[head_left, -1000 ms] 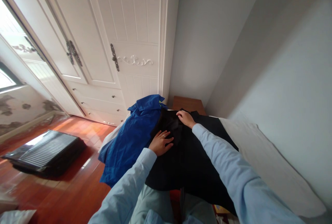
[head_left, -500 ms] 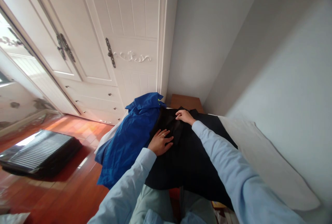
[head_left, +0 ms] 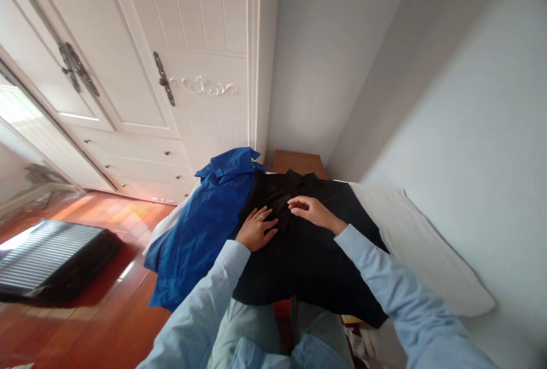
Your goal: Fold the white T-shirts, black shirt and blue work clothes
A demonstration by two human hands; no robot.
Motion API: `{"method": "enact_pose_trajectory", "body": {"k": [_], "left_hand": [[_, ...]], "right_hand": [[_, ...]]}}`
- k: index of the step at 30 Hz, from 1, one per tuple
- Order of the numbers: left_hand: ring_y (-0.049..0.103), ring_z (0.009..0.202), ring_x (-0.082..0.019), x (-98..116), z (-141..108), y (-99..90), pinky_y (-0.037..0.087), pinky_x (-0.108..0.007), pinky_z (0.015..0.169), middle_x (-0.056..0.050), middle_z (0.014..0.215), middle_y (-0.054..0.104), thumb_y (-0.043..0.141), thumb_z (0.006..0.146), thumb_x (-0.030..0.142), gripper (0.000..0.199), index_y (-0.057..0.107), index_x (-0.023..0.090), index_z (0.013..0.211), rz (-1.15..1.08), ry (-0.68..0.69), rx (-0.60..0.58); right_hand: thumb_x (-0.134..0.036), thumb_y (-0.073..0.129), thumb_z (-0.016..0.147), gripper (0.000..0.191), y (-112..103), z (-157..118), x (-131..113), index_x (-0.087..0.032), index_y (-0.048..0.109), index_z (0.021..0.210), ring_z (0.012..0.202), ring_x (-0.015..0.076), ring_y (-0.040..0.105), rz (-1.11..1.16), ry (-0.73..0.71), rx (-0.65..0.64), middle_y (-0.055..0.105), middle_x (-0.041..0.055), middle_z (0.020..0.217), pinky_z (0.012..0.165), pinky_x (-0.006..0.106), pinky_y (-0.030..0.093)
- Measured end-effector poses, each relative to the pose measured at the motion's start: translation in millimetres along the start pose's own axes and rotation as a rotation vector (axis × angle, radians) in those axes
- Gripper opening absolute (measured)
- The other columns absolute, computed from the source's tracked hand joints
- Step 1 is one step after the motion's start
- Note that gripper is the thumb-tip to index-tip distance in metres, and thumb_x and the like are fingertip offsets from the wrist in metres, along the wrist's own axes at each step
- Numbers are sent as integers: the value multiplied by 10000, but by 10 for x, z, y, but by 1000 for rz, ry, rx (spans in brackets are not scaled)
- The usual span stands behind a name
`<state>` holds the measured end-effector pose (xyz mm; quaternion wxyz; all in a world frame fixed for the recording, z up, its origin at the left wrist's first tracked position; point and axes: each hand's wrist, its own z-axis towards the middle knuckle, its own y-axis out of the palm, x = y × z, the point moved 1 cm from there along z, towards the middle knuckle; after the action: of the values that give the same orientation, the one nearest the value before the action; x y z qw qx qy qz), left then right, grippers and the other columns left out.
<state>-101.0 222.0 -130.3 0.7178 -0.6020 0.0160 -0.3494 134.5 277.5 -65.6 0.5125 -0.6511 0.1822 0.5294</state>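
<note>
A black garment (head_left: 311, 261) with a collar at its far end is spread over a white padded board (head_left: 423, 244). My left hand (head_left: 257, 230) lies on the left part of the black cloth, fingers spread, a ring on one finger. To its right, my right hand (head_left: 314, 212) is just over the middle of the garment, its fingers bent and thumb apart, holding nothing that shows. A blue garment (head_left: 205, 226) drapes over the board's left side, beside the black one.
A white wardrobe (head_left: 205, 27) stands ahead and to the left. Behind the board is a brown wooden piece of furniture (head_left: 297, 161), near a grey wall (head_left: 461, 101). A dark ribbed suitcase (head_left: 55, 261) lies on the red wooden floor (head_left: 106, 323).
My right hand has come away from the collar area, back toward me, and its fingers have loosened. The left hand stays on the cloth. The whole view has shifted slightly.
</note>
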Motion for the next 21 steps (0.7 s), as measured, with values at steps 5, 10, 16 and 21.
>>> {"method": "enact_pose_trajectory", "body": {"k": [5, 10, 16, 21], "left_hand": [[627, 1220, -270, 35, -31, -231, 492, -470, 1064, -122, 1273, 693, 589, 939, 415, 286, 781, 215, 1012, -492, -53, 446], [700, 897, -194, 336, -412, -523, 559, -320, 787, -72, 957, 754, 670, 873, 378, 230, 752, 173, 940, -884, -378, 1038], [527, 551, -94, 763, -1020, -230, 413, -217, 536, 24, 631, 628, 689, 767, 331, 173, 713, 162, 795, -920, -721, 1335], [474, 521, -102, 829, -1405, 252, 385, -225, 507, 46, 572, 554, 654, 745, 361, 193, 696, 174, 770, -817, -896, 1331]], "right_hand": [[-492, 798, 790, 446, -24, -1391, 64, -229, 702, 1139, 785, 166, 694, 509, 193, -237, 737, 68, 953, 700, 284, 524], [-599, 822, 719, 545, 117, -2600, 545, -238, 722, 1115, 672, 140, 640, 690, 405, -172, 724, 68, 865, 601, 250, 454], [-622, 775, 728, 576, 278, -3258, 1051, -170, 702, 1078, 686, 148, 620, 519, 752, 191, 726, 72, 891, 605, 254, 439], [-585, 824, 542, 777, 237, -3468, 1402, -216, 591, 1184, 830, 258, 703, 389, 892, 594, 730, 96, 1000, 631, 310, 493]]}}
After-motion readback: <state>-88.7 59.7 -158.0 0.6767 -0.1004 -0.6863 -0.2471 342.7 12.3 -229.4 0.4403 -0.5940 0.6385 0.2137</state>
